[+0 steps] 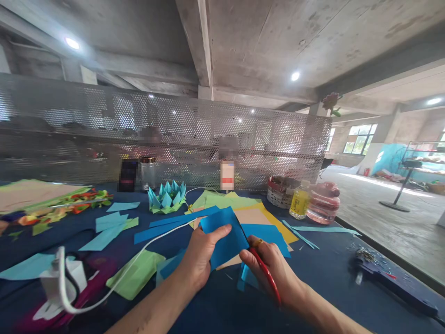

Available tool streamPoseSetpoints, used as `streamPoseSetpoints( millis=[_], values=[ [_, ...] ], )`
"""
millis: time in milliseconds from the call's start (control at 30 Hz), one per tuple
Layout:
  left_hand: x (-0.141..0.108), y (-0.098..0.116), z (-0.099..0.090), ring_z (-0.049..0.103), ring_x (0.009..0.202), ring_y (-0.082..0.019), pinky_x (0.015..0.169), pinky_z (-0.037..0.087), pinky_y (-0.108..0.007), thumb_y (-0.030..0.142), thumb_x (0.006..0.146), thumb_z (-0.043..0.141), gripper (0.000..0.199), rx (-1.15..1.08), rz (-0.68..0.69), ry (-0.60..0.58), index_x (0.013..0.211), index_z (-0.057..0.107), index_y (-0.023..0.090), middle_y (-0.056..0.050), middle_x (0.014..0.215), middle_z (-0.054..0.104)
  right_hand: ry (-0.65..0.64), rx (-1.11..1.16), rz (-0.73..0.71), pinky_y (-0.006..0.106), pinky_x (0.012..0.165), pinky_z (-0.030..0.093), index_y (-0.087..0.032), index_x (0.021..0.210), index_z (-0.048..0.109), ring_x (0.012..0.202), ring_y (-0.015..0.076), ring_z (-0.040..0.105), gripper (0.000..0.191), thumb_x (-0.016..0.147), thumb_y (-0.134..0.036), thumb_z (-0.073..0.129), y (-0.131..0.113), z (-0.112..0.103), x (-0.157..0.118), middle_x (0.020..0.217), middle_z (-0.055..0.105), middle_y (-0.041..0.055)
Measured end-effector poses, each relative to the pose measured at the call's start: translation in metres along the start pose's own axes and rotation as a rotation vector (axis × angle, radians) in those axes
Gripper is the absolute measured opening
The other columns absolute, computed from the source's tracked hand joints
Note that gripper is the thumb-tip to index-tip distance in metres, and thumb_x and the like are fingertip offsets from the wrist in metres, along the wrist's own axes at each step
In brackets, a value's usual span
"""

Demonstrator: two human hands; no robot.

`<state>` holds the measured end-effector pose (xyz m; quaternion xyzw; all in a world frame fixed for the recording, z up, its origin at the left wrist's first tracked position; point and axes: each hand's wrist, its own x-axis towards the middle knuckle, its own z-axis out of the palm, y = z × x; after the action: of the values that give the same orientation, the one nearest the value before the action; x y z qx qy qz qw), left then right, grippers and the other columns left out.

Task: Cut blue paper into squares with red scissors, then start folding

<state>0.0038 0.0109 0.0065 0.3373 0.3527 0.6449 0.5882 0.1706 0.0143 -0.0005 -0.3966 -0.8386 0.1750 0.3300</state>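
In the middle of the head view my left hand [203,250] is closed on a folded sheet of blue paper [224,232], thumb lying on top. My right hand [271,262] is wrapped round a pair of scissors with red handles [266,273]. The dark blades run along the right edge of the blue paper; my right fingers hide part of them. Behind the held sheet lie more blue paper [266,234] and yellow and green sheets [213,199]. Narrow blue strips [177,225] rest to the left. A small blue scrap [242,278] sits below the scissors.
A folded teal paper lotus [168,197] stands at the back. A white cable [149,242] crosses the left side, near a white box [64,278]. A yellow-labelled bottle [299,200] and pink container [323,204] stand right. A dark glue gun [392,283] lies front right.
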Motion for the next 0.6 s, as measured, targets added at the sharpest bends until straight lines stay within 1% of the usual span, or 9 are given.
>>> streamPoseSetpoints(
  millis=[67,133,267,333,433,600],
  values=[
    [-0.0011,0.0012,0.0011,0.068,0.087,-0.032,0.082,0.053,-0.044,0.026,0.058,0.081,0.042,-0.020,0.000,-0.009,0.095,0.069,0.011,-0.017,0.098,0.072,-0.011,0.012,0.011,0.023,0.044,0.022,-0.021,0.064,0.036,0.044,0.0067,0.027,0.047,0.087,-0.061,0.043,-0.0007,-0.0002,-0.0010,0.053,0.034,-0.0070],
    [-0.0016,0.0017,0.0018,0.068,0.088,-0.032,0.083,0.053,-0.045,0.026,0.058,0.082,0.044,-0.020,-0.010,-0.005,0.097,0.069,0.011,-0.017,0.099,0.072,-0.029,0.029,0.023,0.023,0.043,0.022,-0.021,0.068,0.038,0.043,0.0069,0.029,0.044,0.088,-0.060,0.043,-0.0022,-0.0010,-0.0018,0.051,0.033,-0.0078],
    [-0.0012,0.0005,0.0016,0.069,0.082,-0.030,0.082,0.053,-0.044,0.027,0.059,0.082,0.040,0.003,-0.013,-0.014,0.093,0.069,0.011,-0.016,0.093,0.073,-0.027,0.064,0.020,0.023,0.043,0.022,-0.021,0.068,0.037,0.042,0.0065,0.030,0.042,0.089,-0.057,0.043,-0.0043,-0.0034,-0.0025,0.049,0.033,-0.0083],
    [-0.0011,-0.0002,0.0012,0.069,0.082,-0.030,0.083,0.053,-0.043,0.027,0.059,0.081,0.036,0.009,-0.009,-0.044,0.089,0.070,0.010,-0.015,0.092,0.073,-0.032,0.070,0.021,0.023,0.043,0.022,-0.021,0.069,0.038,0.041,0.0066,0.030,0.042,0.090,-0.057,0.041,-0.0045,-0.0041,-0.0026,0.048,0.034,-0.0085],
    [-0.0019,-0.0006,0.0011,0.069,0.081,-0.030,0.083,0.053,-0.043,0.027,0.060,0.081,0.033,0.016,-0.038,-0.089,0.086,0.071,0.010,-0.016,0.090,0.074,-0.030,0.054,0.024,0.023,0.043,0.023,-0.020,0.071,0.040,0.040,0.0073,0.031,0.041,0.090,-0.056,0.041,-0.0052,-0.0049,-0.0029,0.045,0.033,-0.0089],
    [-0.0040,0.0003,0.0022,0.070,0.079,-0.030,0.079,0.053,-0.043,0.028,0.060,0.081,0.034,0.031,-0.042,-0.104,0.088,0.072,0.010,-0.014,0.086,0.074,-0.021,-0.002,0.023,0.023,0.046,0.027,-0.020,0.074,0.044,0.043,0.0094,0.036,0.042,0.090,-0.058,0.039,-0.0089,-0.0073,-0.0046,0.047,0.037,-0.0076]
  ],
)
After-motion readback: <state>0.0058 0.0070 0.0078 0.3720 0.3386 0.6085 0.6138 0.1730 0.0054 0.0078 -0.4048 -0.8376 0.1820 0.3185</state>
